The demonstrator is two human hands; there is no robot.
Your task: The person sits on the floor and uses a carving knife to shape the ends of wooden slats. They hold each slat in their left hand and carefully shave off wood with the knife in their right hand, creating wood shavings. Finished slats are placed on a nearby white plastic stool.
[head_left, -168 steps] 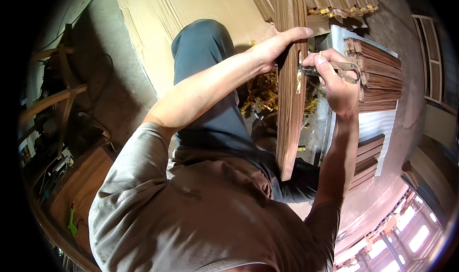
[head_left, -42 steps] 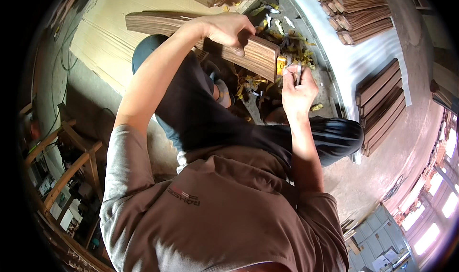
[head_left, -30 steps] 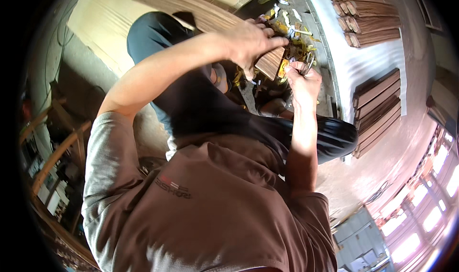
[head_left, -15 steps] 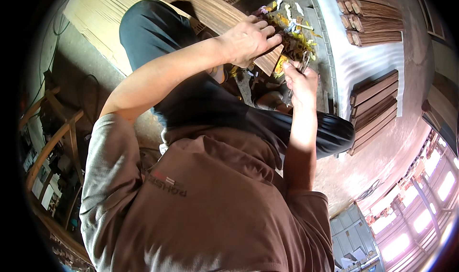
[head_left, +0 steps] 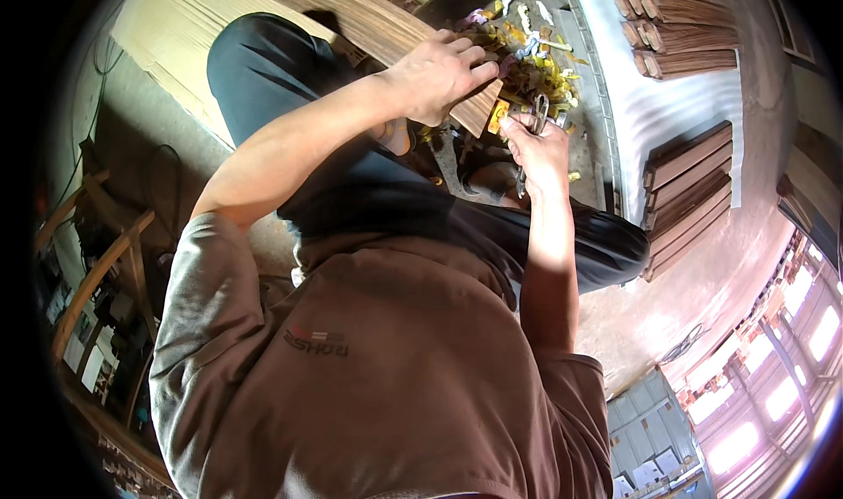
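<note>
A long striped brown wooden board (head_left: 360,21) slants down from the top of the view across my lap. My left hand (head_left: 445,73) is wrapped over it near its lower end, fingers curled on the far edge. At that end, a small yellow piece (head_left: 498,115) sits against the board's end, pinched by the thumb and finger of my right hand (head_left: 539,152). A slim metal tool (head_left: 540,111) also lies in my right hand, sticking out above and below the grip; its exact kind is unclear.
Yellow and white scraps (head_left: 549,73) litter the floor beyond my hands. At the right, bundled wooden strips (head_left: 694,38) and a row of dark boards (head_left: 689,196) lie on a white sheet (head_left: 628,117). Cardboard (head_left: 171,38) covers the floor at upper left. A wooden frame (head_left: 101,271) stands far left.
Both hands have shifted slightly left, and the board's lower end and the yellow piece have moved with them. My raised knee has also moved a little left. Both grips stay closed.
</note>
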